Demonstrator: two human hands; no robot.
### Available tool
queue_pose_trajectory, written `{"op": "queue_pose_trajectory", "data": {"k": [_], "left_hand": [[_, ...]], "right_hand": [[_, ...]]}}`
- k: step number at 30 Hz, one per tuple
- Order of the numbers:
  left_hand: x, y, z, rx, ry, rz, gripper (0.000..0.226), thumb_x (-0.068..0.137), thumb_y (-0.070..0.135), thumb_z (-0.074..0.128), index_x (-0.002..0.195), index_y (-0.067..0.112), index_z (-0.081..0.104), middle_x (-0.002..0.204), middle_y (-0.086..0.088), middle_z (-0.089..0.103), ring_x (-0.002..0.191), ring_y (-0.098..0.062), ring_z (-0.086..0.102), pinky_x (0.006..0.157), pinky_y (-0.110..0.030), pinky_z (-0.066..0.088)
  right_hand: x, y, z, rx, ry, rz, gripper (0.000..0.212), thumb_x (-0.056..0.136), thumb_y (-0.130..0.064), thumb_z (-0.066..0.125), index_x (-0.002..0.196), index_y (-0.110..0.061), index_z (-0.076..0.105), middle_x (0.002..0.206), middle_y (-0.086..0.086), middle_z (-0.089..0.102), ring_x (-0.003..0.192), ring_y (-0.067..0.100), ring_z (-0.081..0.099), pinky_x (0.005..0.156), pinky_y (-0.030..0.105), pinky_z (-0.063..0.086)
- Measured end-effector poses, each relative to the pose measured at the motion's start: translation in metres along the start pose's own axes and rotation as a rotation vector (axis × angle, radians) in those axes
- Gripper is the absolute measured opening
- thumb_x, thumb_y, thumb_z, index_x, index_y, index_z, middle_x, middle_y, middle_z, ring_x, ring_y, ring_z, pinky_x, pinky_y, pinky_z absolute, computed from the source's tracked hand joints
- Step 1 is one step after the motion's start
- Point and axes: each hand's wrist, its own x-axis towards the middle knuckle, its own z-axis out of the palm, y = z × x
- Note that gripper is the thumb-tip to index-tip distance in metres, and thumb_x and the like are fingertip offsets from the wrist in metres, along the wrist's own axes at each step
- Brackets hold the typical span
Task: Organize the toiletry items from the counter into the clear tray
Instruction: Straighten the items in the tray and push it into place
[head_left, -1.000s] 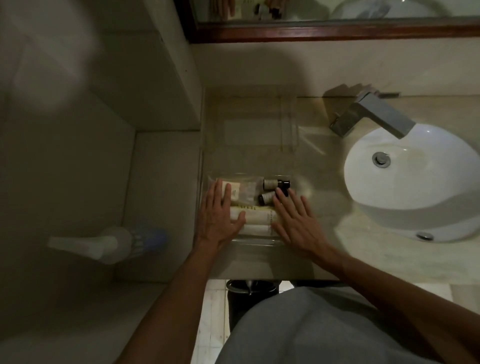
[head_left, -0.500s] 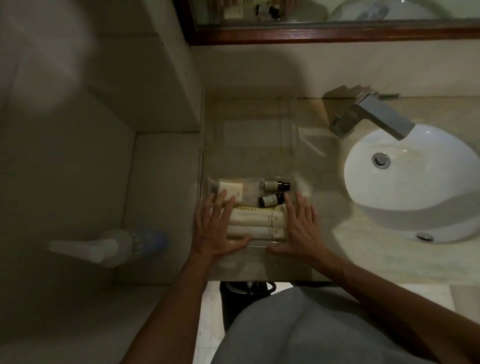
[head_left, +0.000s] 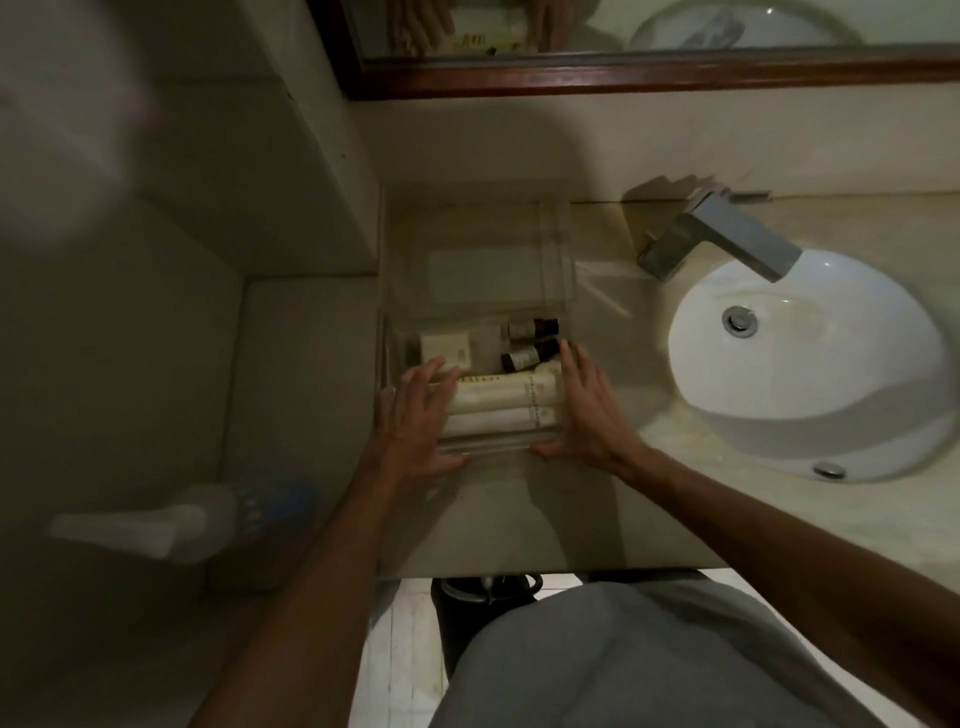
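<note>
- Head view: the clear tray (head_left: 483, 444) sits on the counter (head_left: 597, 519), left of the white sink (head_left: 800, 353) and faucet (head_left: 727, 239).
- Inside it lie two cream tubes (head_left: 498, 405) side by side near the front, a pale soap box (head_left: 447, 348) behind them, and two small dark bottles (head_left: 530, 343) at the back right.
- The left hand (head_left: 415, 421) presses the tray's left side, fingers straight and spread, fingertips over the tubes.
- The right hand (head_left: 587, 410) presses the tray's right side, fingers straight and together, thumb at the front edge.
- A second clear tray (head_left: 561, 249) stands behind.
</note>
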Motion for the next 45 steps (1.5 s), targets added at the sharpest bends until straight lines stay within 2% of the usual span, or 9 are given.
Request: {"op": "queue_pose_trajectory", "data": {"k": [4,9,15,21,23,26,30,40,45], "left_hand": [[0.018,-0.003,-0.007,0.016,0.035,0.006,0.117,0.052,0.059,0.080,0.149,0.028,0.023,0.155,-0.006,0.021,0.139,-0.030,0.024,0.104,-0.058,0.034],[0.033,-0.011,-0.011,0.010,0.053,0.034,0.115,0.053,0.055,0.082,0.147,0.023,0.025,0.153,-0.009,0.022,0.138,-0.031,0.022,0.101,-0.062,0.036],[0.055,-0.001,-0.029,0.036,-0.098,-0.093,0.118,0.061,0.055,0.081,0.151,0.028,0.010,0.159,-0.002,0.005,0.145,-0.029,0.007,0.111,-0.064,0.019],[0.049,0.001,-0.024,0.146,0.036,-0.054,0.112,0.062,0.054,0.081,0.151,0.023,0.019,0.158,-0.006,0.018,0.142,-0.031,0.020,0.115,-0.056,0.018],[0.046,-0.003,-0.020,0.183,0.136,0.024,0.106,0.060,0.048,0.083,0.146,0.016,0.031,0.152,-0.013,0.030,0.137,-0.033,0.030,0.115,-0.048,0.023],[0.043,-0.006,-0.017,0.186,0.248,0.023,0.083,0.062,0.038,0.084,0.132,0.013,0.048,0.133,-0.014,0.050,0.119,-0.033,0.048,0.100,-0.042,0.038],[0.051,-0.005,-0.024,0.142,0.287,-0.015,0.056,0.068,0.025,0.078,0.119,0.014,0.057,0.120,-0.010,0.057,0.106,-0.029,0.053,0.086,-0.037,0.044],[0.067,-0.001,-0.027,0.125,0.274,-0.057,0.062,0.065,0.013,0.076,0.124,0.008,0.057,0.126,-0.015,0.055,0.111,-0.032,0.053,0.086,-0.037,0.049],[0.067,-0.001,-0.025,0.093,0.276,-0.060,0.065,0.067,0.013,0.074,0.128,0.007,0.055,0.128,-0.015,0.055,0.114,-0.032,0.053,0.093,-0.039,0.048]], "right_hand": [[0.013,0.006,-0.004,0.040,0.021,0.011,0.146,0.060,-0.056,0.087,0.155,-0.023,-0.018,0.165,0.014,-0.007,0.151,0.034,0.003,0.121,0.051,0.014],[0.020,0.005,-0.005,0.033,0.071,0.021,0.140,0.063,-0.054,0.086,0.157,-0.022,-0.013,0.165,0.015,-0.002,0.150,0.033,0.006,0.119,0.046,0.011],[0.017,-0.004,-0.003,0.058,0.178,0.025,0.127,0.071,-0.047,0.083,0.158,-0.025,-0.007,0.165,0.010,0.000,0.148,0.030,0.011,0.117,0.040,0.013],[0.014,-0.003,0.008,-0.165,0.250,-0.099,0.103,0.077,-0.054,0.074,0.157,-0.020,0.019,0.161,0.012,0.017,0.141,0.034,0.023,0.116,0.049,0.027],[0.016,0.001,0.008,-0.225,0.229,-0.100,0.097,0.081,-0.059,0.068,0.157,-0.022,0.020,0.162,0.010,0.020,0.143,0.034,0.022,0.116,0.051,0.026],[0.025,-0.001,0.005,-0.261,0.235,-0.083,0.092,0.085,-0.064,0.059,0.157,-0.025,0.019,0.161,0.009,0.022,0.144,0.033,0.022,0.118,0.052,0.023],[0.044,-0.010,-0.004,-0.278,0.297,-0.074,0.086,0.088,-0.064,0.057,0.155,-0.022,0.025,0.157,0.013,0.029,0.139,0.034,0.026,0.115,0.049,0.025],[0.061,0.001,-0.012,-0.295,0.360,-0.127,0.070,0.089,-0.055,0.062,0.144,-0.015,0.045,0.147,0.012,0.044,0.133,0.031,0.039,0.111,0.045,0.031],[0.059,-0.002,-0.002,-0.333,0.319,-0.074,0.071,0.094,-0.056,0.052,0.151,-0.015,0.037,0.155,0.014,0.036,0.140,0.034,0.030,0.116,0.048,0.026]]}}
